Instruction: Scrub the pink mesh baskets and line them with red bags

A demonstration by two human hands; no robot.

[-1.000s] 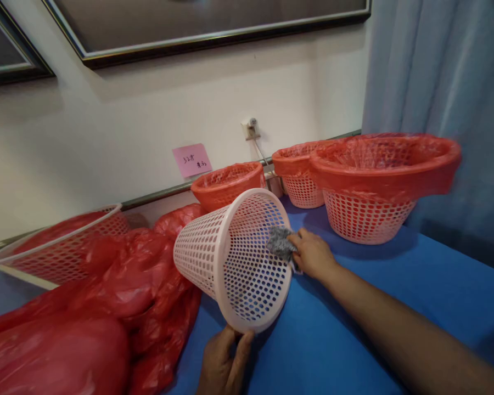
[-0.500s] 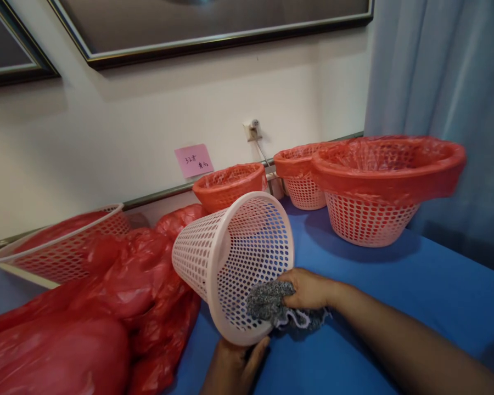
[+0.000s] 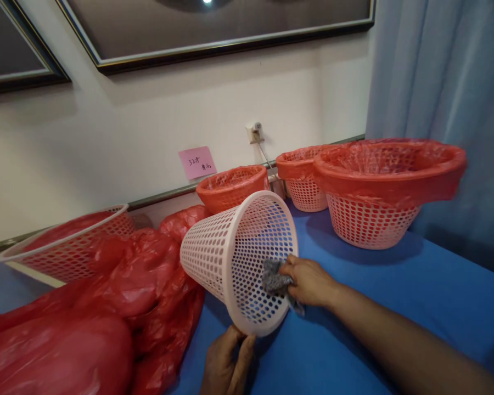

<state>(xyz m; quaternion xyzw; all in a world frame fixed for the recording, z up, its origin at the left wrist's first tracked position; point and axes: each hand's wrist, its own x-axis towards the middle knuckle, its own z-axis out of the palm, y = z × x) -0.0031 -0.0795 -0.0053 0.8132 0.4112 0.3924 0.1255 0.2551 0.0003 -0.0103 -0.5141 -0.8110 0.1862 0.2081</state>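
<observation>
A white perforated plastic wastebasket (image 3: 206, 249) is tipped on its side, its round mouth facing toward me and to the right. My left hand (image 3: 228, 359) grips the lower rim, thumb in front and fingers partly hidden behind it. In my right hand (image 3: 310, 281) is a bunched grey cloth (image 3: 275, 278), held just inside the mouth near the right side of the rim. Part of the cloth hangs below my fingers outside the basket. Whether the cloth touches the inner wall is hard to make out.
Crumpled red plastic bags (image 3: 140, 285) cover the left of the blue table (image 3: 354, 334). Behind them leans a white basket (image 3: 61, 258). Red-lined baskets stand at the back, the largest (image 3: 372, 219) at right. A pink note (image 3: 197, 163) and a socket (image 3: 255, 133) are on the wall.
My right hand has raised the cloth slightly, and the cloth looks more bunched. The wastebasket's mouth has turned a little to the right, with my left hand still at its lower rim.
</observation>
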